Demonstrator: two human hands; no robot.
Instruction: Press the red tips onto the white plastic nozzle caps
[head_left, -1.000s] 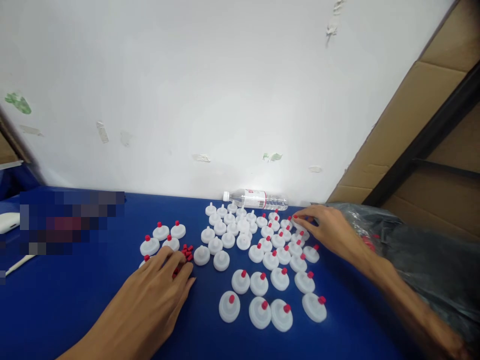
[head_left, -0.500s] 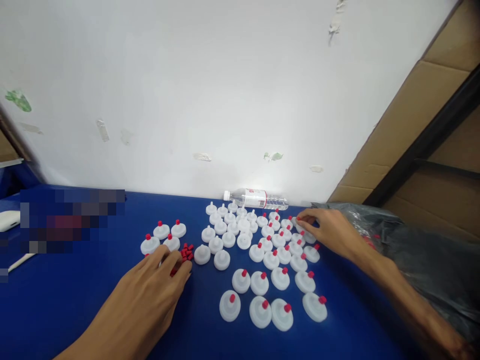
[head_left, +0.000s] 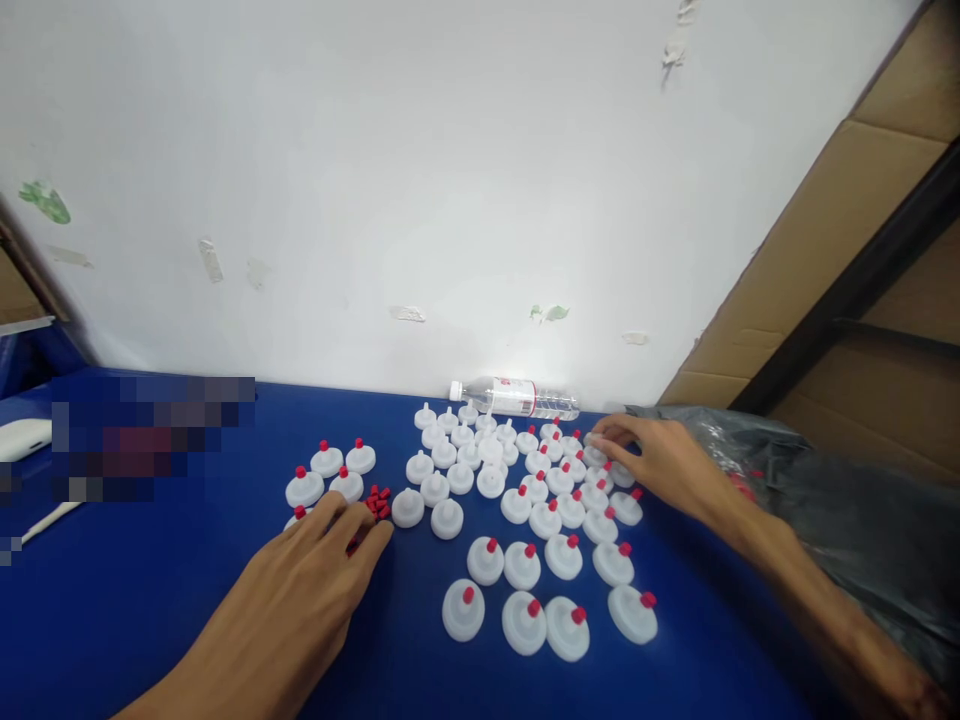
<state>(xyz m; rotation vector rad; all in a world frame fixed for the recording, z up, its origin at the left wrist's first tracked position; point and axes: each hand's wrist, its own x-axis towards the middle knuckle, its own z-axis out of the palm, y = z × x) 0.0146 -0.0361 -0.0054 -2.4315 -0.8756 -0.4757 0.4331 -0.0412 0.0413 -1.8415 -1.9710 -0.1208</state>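
Observation:
My left hand is low over a small pile of red caps, its fingers curled down with the tips hidden. A bit of red shows between the fingers; whether a cap is gripped I cannot make out. At the far right of the group, my right hand pinches a white round lid at its top. The fingers cover that lid's nozzle. Around it stand several white lids with red caps on their nozzles. Bare-nozzle white lids cluster in the middle.
A clear plastic bottle lies on its side by the white wall. More red-capped lids stand at the left on the blue table. Dark plastic bags and cardboard are at the right.
The red cap seen at my right fingertips is now covered by them. My left hand has shifted only slightly. The whole view has moved a little.

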